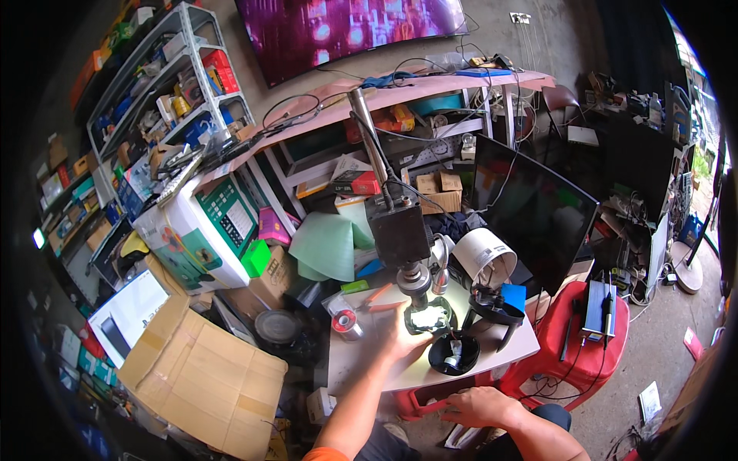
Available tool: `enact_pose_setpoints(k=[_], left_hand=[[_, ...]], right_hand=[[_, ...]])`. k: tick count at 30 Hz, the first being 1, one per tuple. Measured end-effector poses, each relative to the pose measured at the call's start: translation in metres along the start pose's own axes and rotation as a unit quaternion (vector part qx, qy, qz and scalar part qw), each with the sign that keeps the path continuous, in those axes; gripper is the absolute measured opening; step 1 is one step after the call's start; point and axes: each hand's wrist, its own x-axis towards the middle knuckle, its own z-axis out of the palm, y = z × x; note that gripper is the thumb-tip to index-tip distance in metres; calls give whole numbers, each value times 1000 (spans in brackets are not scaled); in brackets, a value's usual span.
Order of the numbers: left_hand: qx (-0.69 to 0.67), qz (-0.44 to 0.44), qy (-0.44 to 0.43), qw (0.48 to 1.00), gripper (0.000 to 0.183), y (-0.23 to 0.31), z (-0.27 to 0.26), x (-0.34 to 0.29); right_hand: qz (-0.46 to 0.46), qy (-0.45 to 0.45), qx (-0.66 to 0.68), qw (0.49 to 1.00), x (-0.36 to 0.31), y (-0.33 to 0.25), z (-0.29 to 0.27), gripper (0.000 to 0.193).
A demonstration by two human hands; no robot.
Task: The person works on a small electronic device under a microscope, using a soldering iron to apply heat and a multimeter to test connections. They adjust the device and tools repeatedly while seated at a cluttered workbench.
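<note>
My left hand [401, 338] reaches onto the small white table [384, 369], its fingers closed round the left edge of a round dark housing [448, 309]. The inside of this housing is brightly lit, under the lens barrel [414, 281] of a black microscope [400, 230] on a metal pole. Just in front stands a black round cup-shaped part [441, 364] with a pale piece and thin wires inside. My right hand [480, 406] rests near my knee, below the table edge, fingers loosely stretched with nothing seen in them.
A red-ended spool [347, 326] stands on the table's left. At its back right are a white cylinder [484, 257] and a black stand [496, 307]. A red stool [550, 361] carries a blue box [600, 311] with cables. Flattened cardboard [207, 376] lies at left; a dark screen [530, 207] leans behind.
</note>
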Motion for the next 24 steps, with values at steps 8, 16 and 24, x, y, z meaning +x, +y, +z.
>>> enact_pose_setpoints(k=[8,16,24], left_hand=[[40,-22,12,999,95,-3,-1,-1],[-30,-11,-5,999,87,-21,6,-1],[-4,-4,-1,1000,88,-21,5,0]], right_hand=[[12,-8,-6,1000,-2,-5,-5,51],[7,-1,-7,1000,-4,-6,-7,51],[4,-7,-7,1000,-2,-3,-5,51]])
